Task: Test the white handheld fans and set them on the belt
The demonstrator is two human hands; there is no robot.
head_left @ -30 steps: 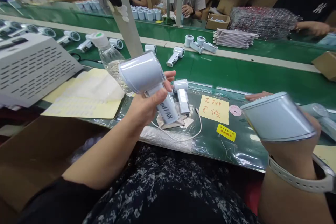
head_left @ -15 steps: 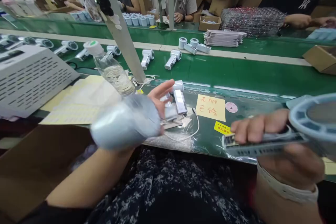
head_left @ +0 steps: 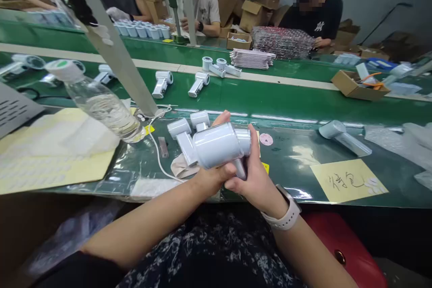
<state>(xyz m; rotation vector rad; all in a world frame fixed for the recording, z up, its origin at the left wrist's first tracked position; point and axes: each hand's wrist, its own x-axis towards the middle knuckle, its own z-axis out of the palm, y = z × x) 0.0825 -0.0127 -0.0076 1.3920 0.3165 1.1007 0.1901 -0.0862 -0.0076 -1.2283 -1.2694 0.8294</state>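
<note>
In the head view, my left hand (head_left: 213,180) is closed around a large light-blue cylindrical housing (head_left: 216,146), its thumb along the lower side. My right hand (head_left: 256,177) grips a hair-dryer-shaped device (head_left: 243,140), whose narrower round head meets the housing's right end. The device's handle points down between my hands, mostly hidden by fingers. How far the two parts are joined I cannot tell. Just behind my left hand, a similar light-blue device (head_left: 184,141) and a second device (head_left: 200,120) lie on the bench.
A water bottle (head_left: 108,110) and yellow sheets (head_left: 91,162) are at left, near a slanted post (head_left: 118,49). Right of my hands lie another device (head_left: 344,137) and a handwritten yellow note (head_left: 347,180). Several devices line the green conveyor (head_left: 270,92); co-workers sit beyond it.
My hands have come together from far apart, bringing the housing against the device's head. My view has swung to the right.
</note>
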